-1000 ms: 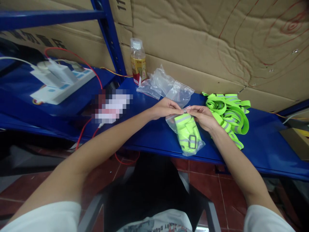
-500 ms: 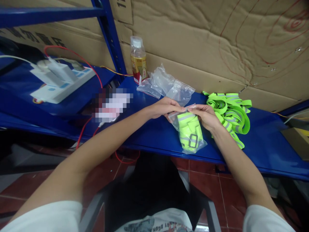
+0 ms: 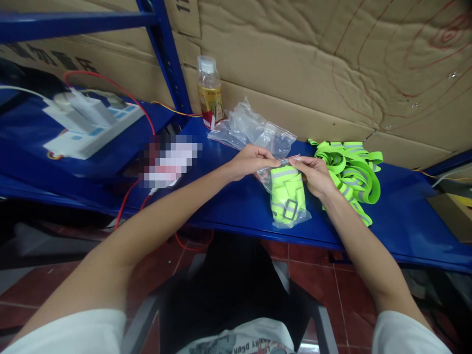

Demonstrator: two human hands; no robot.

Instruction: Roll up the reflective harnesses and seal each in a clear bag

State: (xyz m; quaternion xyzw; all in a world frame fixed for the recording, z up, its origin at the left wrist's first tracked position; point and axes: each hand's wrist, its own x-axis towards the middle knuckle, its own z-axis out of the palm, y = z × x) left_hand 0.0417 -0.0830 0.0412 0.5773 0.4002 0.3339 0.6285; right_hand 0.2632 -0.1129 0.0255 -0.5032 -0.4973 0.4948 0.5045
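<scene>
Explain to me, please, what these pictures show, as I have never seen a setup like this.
There is no machine here: a person works with two bare hands, and every picture comes from one camera worn on the head, looking forward and down. The left hand and right hand pinch the top edge of a clear bag containing a folded yellow-green strap with a dark buckle. On the blue surface, similar straps lie piled beside the right hand; loose clear plastic lies by a bottle. A pixelated patch hides something further left.
</scene>
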